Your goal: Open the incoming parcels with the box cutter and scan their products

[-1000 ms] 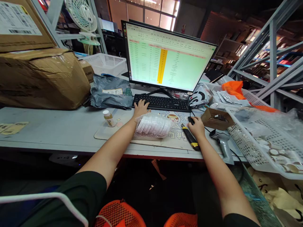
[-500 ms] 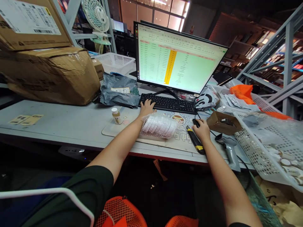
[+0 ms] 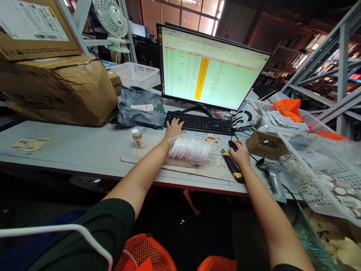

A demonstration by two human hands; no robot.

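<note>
My left hand (image 3: 174, 130) rests with fingers spread on the left end of the black keyboard (image 3: 203, 122). Just below its wrist lies a bubble-wrapped bundle (image 3: 190, 150) of white and pinkish pieces in a row. My right hand (image 3: 239, 152) is wrapped over a black computer mouse (image 3: 232, 145). Beside that hand, a black and yellow utility knife (image 3: 232, 165) lies on the printed desk mat (image 3: 158, 160). A small bottle (image 3: 137, 138) with a white cap stands at the mat's left. Behind the keyboard, the monitor (image 3: 180, 67) displays a spreadsheet with an orange column.
Large cardboard boxes (image 3: 62, 92) are stacked at the left, beside a grey plastic mailer (image 3: 141, 109). To the right are a small open carton (image 3: 265, 145), a barcode scanner (image 3: 273, 177) and a white perforated basket (image 3: 304, 184) of small items. A fan (image 3: 110, 17) stands behind.
The view has shifted very slightly. Both hands stay in the same places, on the keyboard and the mouse.
</note>
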